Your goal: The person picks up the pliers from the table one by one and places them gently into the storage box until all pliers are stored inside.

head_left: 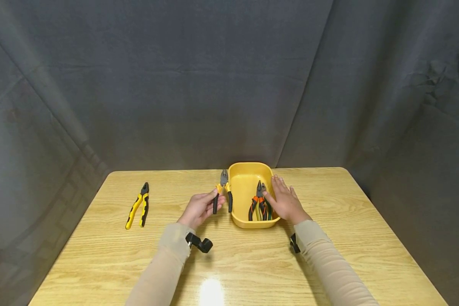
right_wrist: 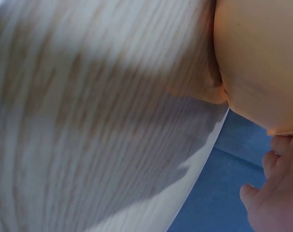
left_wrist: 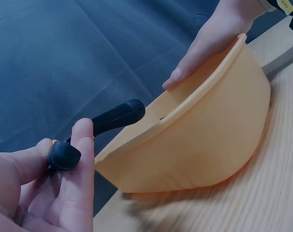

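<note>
In the head view my left hand (head_left: 203, 208) pinches one handle of a pair of combination pliers (head_left: 224, 178), whose yellow-and-black handles are spread and whose head points away from me. The pliers are just left of a yellow plastic tub (head_left: 248, 168). Close up in the left wrist view, thumb and fingers hold a black handle end (left_wrist: 64, 155). My right hand (head_left: 287, 204) rests at the tub's right rim, fingers straight along the outside and thumb over the inner side. Inside the tub lie several pliers (head_left: 259, 202), the front pair orange and black; the others are partly hidden.
Another pair of yellow-and-black pliers (head_left: 140, 206) lies on the wooden table (head_left: 252, 267), well left of my left hand. A dark grey curtain (head_left: 176, 93) hangs behind the table and along both sides.
</note>
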`<state>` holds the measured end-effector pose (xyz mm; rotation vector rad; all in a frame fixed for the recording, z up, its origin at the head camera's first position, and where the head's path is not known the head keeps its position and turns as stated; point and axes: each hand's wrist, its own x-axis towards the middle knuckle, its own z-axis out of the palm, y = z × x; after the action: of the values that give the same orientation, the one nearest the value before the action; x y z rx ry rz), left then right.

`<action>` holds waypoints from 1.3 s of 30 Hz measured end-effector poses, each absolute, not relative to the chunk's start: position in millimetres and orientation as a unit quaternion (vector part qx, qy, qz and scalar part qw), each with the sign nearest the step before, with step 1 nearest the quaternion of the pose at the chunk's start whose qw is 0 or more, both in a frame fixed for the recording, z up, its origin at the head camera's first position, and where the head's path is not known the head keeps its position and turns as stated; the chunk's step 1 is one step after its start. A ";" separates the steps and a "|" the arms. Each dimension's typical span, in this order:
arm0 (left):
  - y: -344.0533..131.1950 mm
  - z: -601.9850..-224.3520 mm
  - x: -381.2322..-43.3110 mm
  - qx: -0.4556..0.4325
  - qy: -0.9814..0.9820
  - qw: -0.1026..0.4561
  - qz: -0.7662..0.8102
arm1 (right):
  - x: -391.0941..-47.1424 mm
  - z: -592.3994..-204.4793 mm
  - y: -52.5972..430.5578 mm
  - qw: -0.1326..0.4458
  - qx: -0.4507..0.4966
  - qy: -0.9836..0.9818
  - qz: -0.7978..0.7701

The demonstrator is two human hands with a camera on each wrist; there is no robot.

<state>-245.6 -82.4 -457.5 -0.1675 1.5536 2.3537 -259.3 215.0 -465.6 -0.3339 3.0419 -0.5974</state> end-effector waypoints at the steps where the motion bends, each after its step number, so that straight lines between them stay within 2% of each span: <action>1: -81.2 -458.0 -245.8 -0.058 0.543 0.156 0.823 | -259.3 -465.9 215.2 0.011 -0.108 0.976 -0.190; 24: -58.1 -462.4 -246.2 -0.059 0.549 0.155 0.819 | -261.0 -468.3 214.9 -0.008 -0.105 0.979 -0.172; 39: -45.3 -460.3 -248.2 -0.055 0.556 0.160 0.814 | -260.6 -467.3 213.8 -0.001 -0.103 0.980 -0.172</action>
<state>-248.2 -45.3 -460.3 -0.1565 1.5878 2.3266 -260.6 213.8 -467.3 -0.3224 3.0792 -0.5395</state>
